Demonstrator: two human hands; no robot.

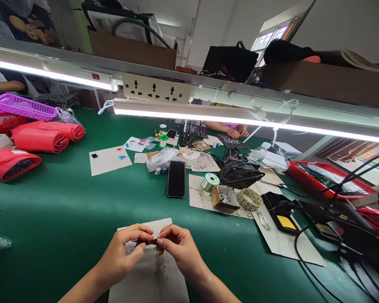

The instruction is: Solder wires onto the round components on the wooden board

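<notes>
My left hand [120,252] and my right hand [180,248] meet low in the middle of the view. Their fingertips pinch a small dark red part [147,241] from both sides, and the fingers hide most of it. Beneath the hands lies a white paper sheet [148,282] on the green bench mat, speckled with dark bits. A black smartphone [176,179] lies face up farther ahead, out of reach of my fingers.
Ahead stand a solder wire spool [210,182], a tape roll [249,199], a black fan guard [240,174] and a soldering station [281,216]. Red bags [41,141] lie left, a red tray [328,181] right. A co-worker's hands [236,131] work across the bench, beyond a lit shelf.
</notes>
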